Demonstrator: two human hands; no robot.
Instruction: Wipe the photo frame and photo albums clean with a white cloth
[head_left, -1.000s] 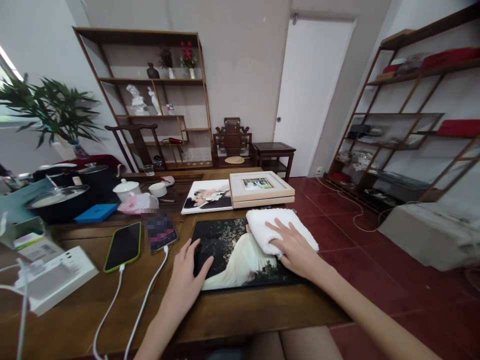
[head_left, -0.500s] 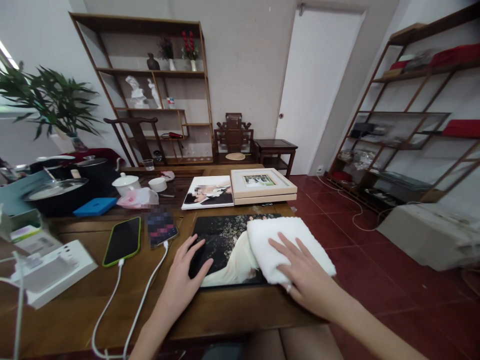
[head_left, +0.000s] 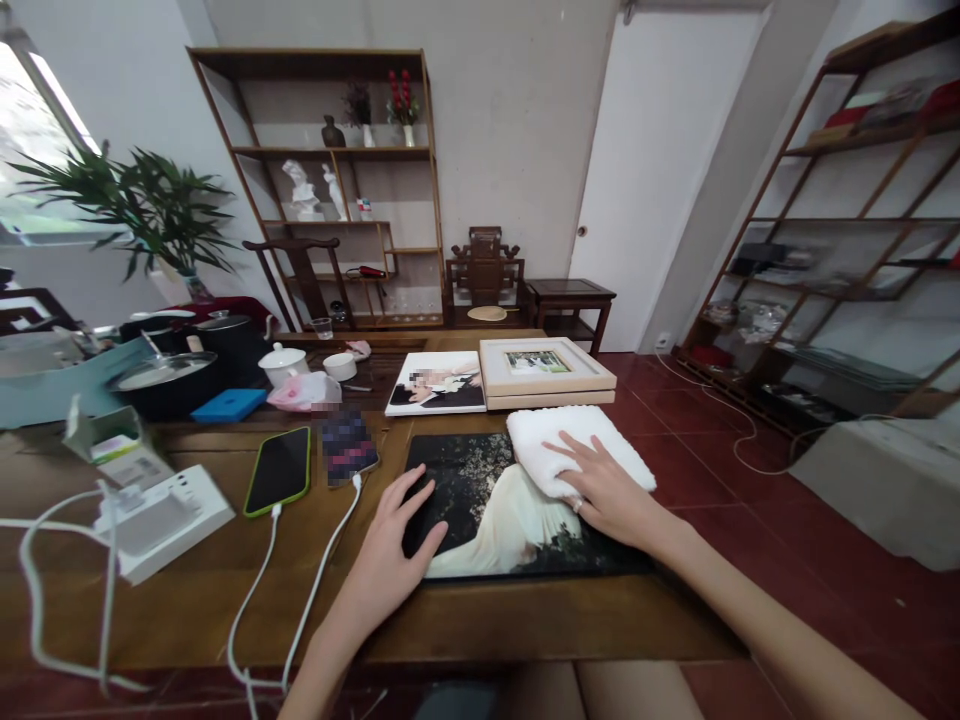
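A dark photo print [head_left: 495,510] showing a white dress lies flat at the front of the wooden table [head_left: 187,600]. My left hand [head_left: 394,555] rests open on its left edge, fingers spread. My right hand [head_left: 607,490] lies flat with fingers stretched on a folded white towel [head_left: 566,445], which sits on the print's upper right corner.
Behind the print lie a second photo [head_left: 439,382] and a stacked cream frame [head_left: 544,370]. To the left are two phones [head_left: 281,470] with white charging cables, a white power strip [head_left: 161,515], pots [head_left: 169,380], a blue pad and cups. Red tile floor lies to the right.
My right hand has slid the towel from the print's lower right back up to its upper right corner. The left hand stays on the left edge. The camera has shifted slightly.
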